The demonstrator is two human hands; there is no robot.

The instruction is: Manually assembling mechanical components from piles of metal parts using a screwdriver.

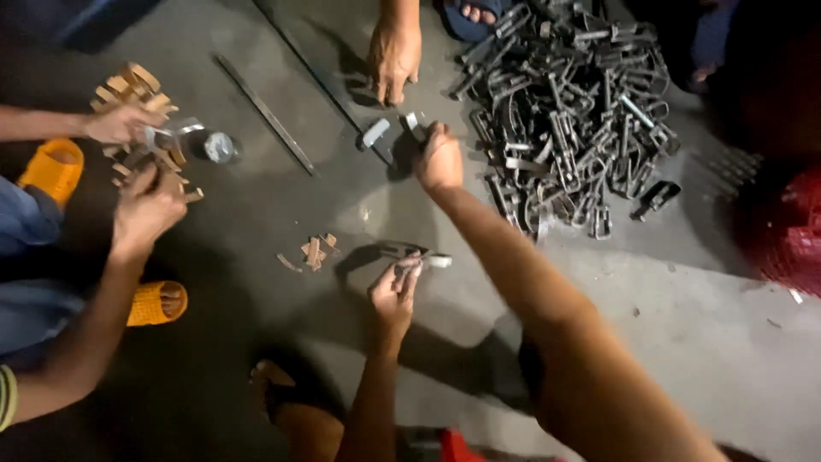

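Observation:
My left hand (394, 293) is low in the middle and pinches a small metal clip (425, 258) between its fingertips, just above the concrete floor. My right hand (439, 159) reaches further out, closed around the end of another metal clip (413, 125). A loose grey metal piece (375, 133) lies on the floor just left of that hand. To the right of it rises a big heap of dark metal clips (569, 111).
Another person's hand (394, 56) rests on the floor at the top. At the left, two hands of a further person (145, 208) work over a pile of small wooden pieces (132, 90) near a metal part (220, 147). Wood scraps (315, 251), long metal bars (265, 113) and orange sandals (156, 303) lie around.

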